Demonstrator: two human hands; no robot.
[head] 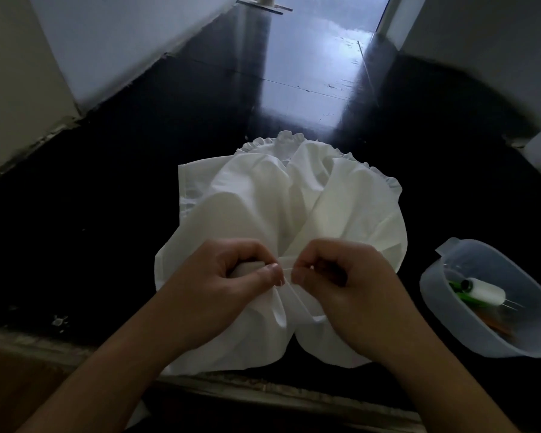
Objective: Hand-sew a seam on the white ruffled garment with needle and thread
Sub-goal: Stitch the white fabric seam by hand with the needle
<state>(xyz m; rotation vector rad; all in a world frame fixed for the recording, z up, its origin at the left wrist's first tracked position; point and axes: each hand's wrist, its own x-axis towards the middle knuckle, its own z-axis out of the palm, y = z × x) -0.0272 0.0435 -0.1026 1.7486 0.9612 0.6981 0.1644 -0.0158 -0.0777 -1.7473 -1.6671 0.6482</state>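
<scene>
From the head view, your left hand [231, 273] has its fingers curled round a bunched fold of the white ruffled cotton garment [294, 201], thumb pressed on top of the fold. Your right hand [334, 273] sits just beside it, fingertips pinched together on what looks like a thin needle or thread; it is too fine to tell which. The garment lies spread on the dark glossy floor [138, 182], its frilled edge [281, 140] on the far side and its near hem reaching a worn step edge [263, 385]. Bare dark floor runs to your left and ahead. To your right, well apart from the cloth, stands a translucent oval plastic tub [444, 295] holding a white thread spool [484, 292].
</scene>
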